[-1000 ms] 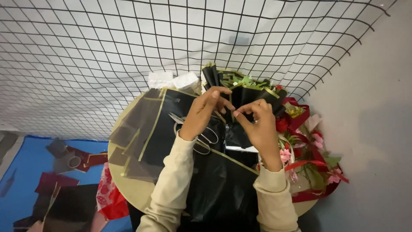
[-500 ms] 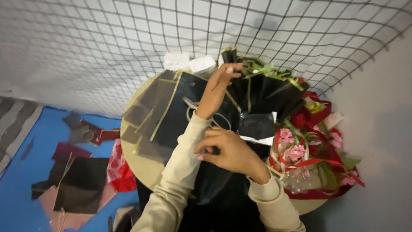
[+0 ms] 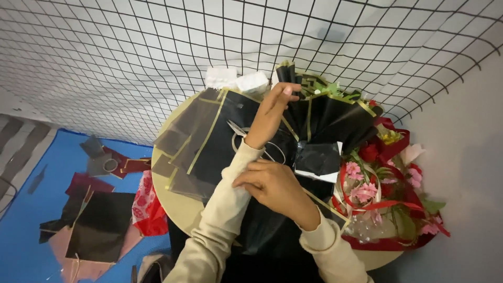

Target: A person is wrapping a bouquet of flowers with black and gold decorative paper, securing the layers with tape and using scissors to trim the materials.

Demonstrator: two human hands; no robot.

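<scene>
A bouquet wrapped in black paper with gold edges (image 3: 335,118) lies on a round beige table (image 3: 173,209). My left hand (image 3: 270,115) reaches across it, fingertips pinching the wrap's upper left fold. My right hand (image 3: 275,188) lies lower, fingers loosely curled, pressing on the black sheet (image 3: 262,230) beside my left forearm. Scissors (image 3: 238,131) lie under my left wrist, partly hidden.
A second bouquet of pink flowers with red ribbon (image 3: 387,199) lies at the table's right. Translucent grey sheets (image 3: 186,141) and white blocks (image 3: 236,79) lie on the table. A black wire grid (image 3: 157,52) stands behind. Paper scraps and a tape roll (image 3: 110,165) litter the blue floor.
My right hand has left the top of the black wrap and come down toward me onto the black sheet. My left hand has stayed up at the wrap.
</scene>
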